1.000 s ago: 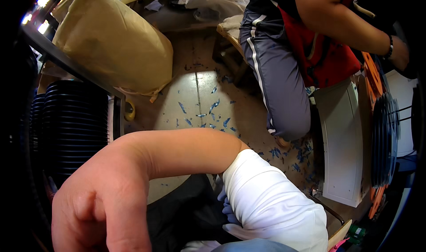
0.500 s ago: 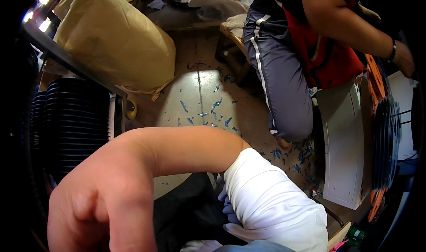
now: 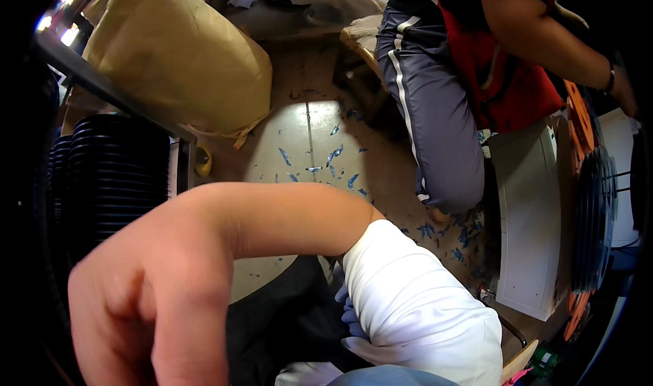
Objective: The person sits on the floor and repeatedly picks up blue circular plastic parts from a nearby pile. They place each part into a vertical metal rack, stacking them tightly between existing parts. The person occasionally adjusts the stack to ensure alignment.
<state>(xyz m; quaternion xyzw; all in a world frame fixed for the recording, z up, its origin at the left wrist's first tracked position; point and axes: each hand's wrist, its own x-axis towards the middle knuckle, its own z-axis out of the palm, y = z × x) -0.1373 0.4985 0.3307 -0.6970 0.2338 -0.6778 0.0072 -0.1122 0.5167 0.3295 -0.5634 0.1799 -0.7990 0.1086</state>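
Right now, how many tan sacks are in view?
1. The tan sack sits upper left, behind the slanted metal bar, above the stack of dark discs. The near forearm may hide others.

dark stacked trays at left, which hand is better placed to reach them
Probably right: the right hand, curled shut, hangs beside the dark stacked trays, its forearm crossing from a white sleeve. The left hand is not in view.
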